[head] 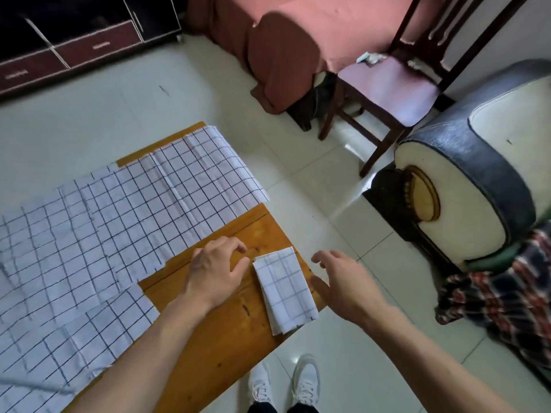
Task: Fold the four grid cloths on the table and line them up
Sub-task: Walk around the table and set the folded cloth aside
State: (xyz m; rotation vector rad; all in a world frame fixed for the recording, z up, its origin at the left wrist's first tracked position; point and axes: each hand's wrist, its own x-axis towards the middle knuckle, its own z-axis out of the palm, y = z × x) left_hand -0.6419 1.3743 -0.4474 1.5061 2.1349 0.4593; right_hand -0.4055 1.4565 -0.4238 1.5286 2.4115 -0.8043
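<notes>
A white cloth with a black grid, folded into a small rectangle [284, 289], lies at the right edge of the wooden table [226, 332]. My left hand [219, 265] rests on the wood just left of it, fingers apart, thumb near its top-left corner. My right hand [343, 281] hovers just right of the folded cloth, past the table edge, open and holding nothing. Unfolded grid cloths lie flat and overlapping: one at the far end [190, 177], one in the middle [74, 231], one nearest me at the left [68, 347].
The table's right edge drops to a tiled floor [328, 189]. A wooden chair [390, 90] and a pink-covered sofa [298, 40] stand beyond. A dark-and-cream sofa arm [465, 180] with a plaid cloth [507, 299] is at the right. My white shoes [283, 383] show below.
</notes>
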